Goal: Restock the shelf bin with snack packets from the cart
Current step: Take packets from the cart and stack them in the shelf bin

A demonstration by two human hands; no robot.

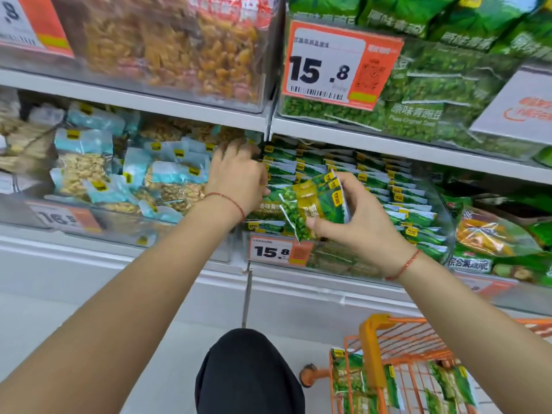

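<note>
The right hand (355, 222) grasps a small bundle of green pea snack packets (313, 204) between the thumb and the curled fingers, and holds it in the air just in front of the clear shelf bin (328, 261). This bin is on the lower shelf and already holds many green packets of the same kind, standing in tight rows (373, 186). On its front is an orange and white price tag (279, 251) with the number 15.8.

The left hand (239, 177) reaches to the back left part of the same bin, beside the divider to the neighbouring bin. Its fingers are bent and pushed among the packets there (whether they pinch something or only press, I cannot tell). Both wrists wear a thin red string bracelet (230, 201).

The neighbouring bin on the left holds pale blue packets (167, 174) with a brownish snack inside. On the upper shelf, a bigger bin holds large green pea bags (418, 94) behind another 15.8 price tag (334, 64).

At the lower right stands an orange wire cart (388, 348), and in it lie more green snack packets (352, 380). A dark-clothed knee (248, 375) shows at the bottom centre.
</note>
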